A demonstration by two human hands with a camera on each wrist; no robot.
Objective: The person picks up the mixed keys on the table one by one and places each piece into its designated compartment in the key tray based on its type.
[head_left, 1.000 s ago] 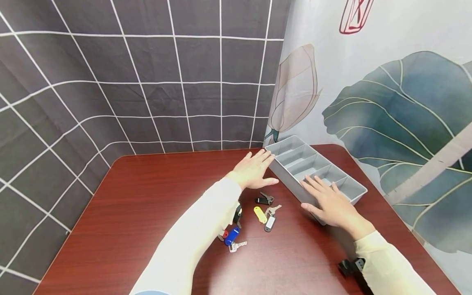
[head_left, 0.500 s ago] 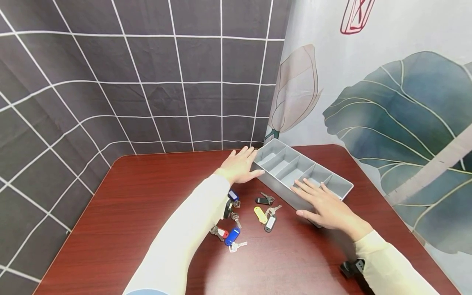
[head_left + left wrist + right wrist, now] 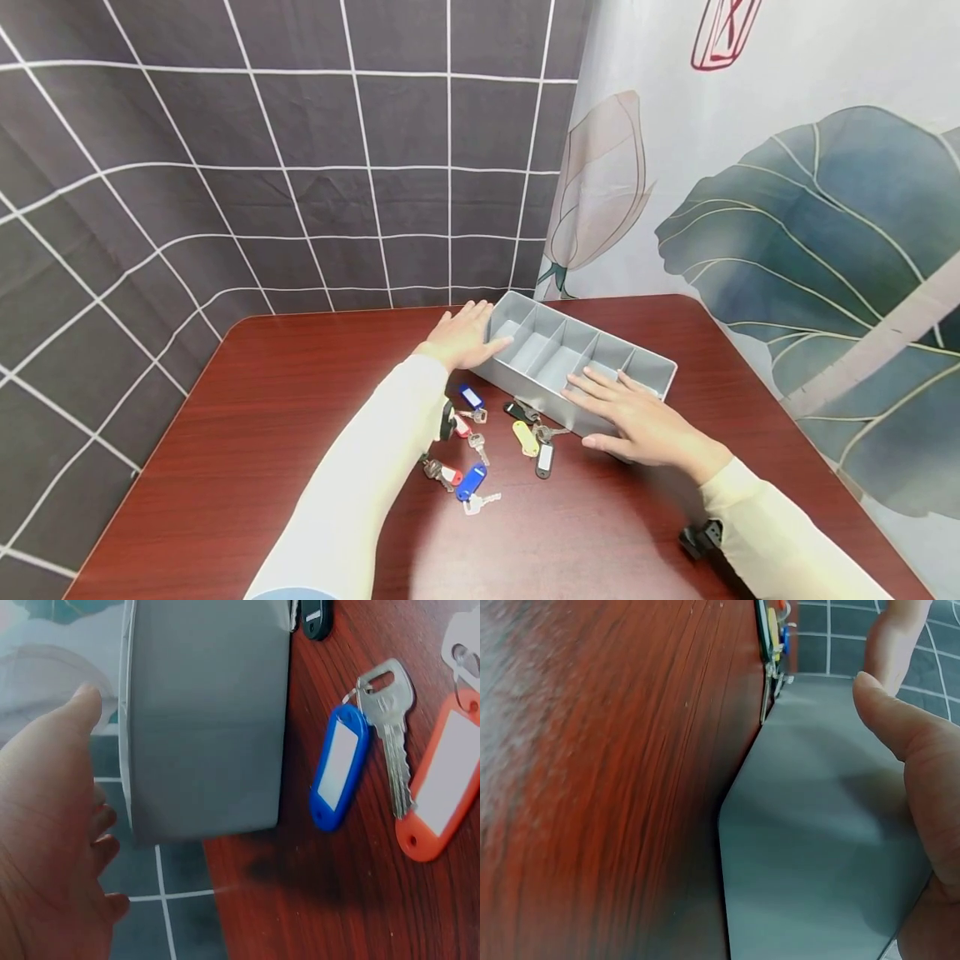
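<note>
Dark-red wood-grain table [image 3: 300, 492]. Towards its far edge, a long grey five-compartment tray [image 3: 525, 387] lies aslant. The person's left hand [image 3: 455, 336] is at its left end, right hand [image 3: 633, 421] over its near side, fingers extended on both. Silver keys [image 3: 477, 447] with coloured oval plastic tags [image 3: 526, 438] lie nearby.

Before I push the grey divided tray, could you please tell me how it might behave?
The grey tray is probably stiff, given its straight walls and dividers. It seems unlikely to tip, lying long and low on the table. It may slide easily, as the table looks glossy.
</note>
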